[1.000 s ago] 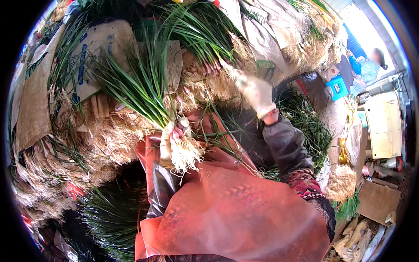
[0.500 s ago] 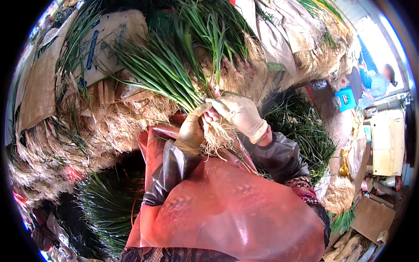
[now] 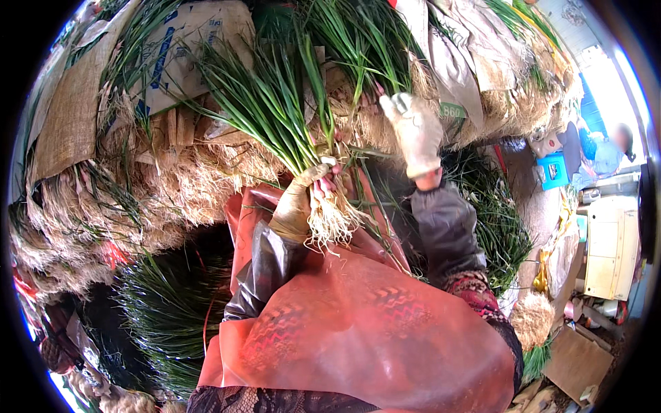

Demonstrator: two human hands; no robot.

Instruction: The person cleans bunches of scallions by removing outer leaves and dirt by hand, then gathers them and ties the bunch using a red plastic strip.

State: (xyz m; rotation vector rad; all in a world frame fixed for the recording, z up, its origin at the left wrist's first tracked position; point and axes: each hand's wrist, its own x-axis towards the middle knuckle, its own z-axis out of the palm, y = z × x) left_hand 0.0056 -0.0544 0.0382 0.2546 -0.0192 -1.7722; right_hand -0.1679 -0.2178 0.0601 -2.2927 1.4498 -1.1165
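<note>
Through the head camera I have my left hand (image 3: 297, 206), in a tan glove, wrapped around a bunch of slender green onions (image 3: 284, 134) with pinkish bulbs and pale stringy roots, in front of a translucent red plastic apron (image 3: 365, 330). My cream-gloved right hand (image 3: 416, 134) is near a heap of leafy green onions (image 3: 365, 45); I cannot tell whether its fingers pinch anything.

Smooth, glossy plastic-looking apron (image 3: 372, 330), shiny wrinkled left sleeve (image 3: 264, 268), matt, creased right glove (image 3: 418, 134), rough woven sacking (image 3: 72, 131) at far left, glossy onion leaves (image 3: 268, 113), coarse stringy roots (image 3: 329, 221)
</note>
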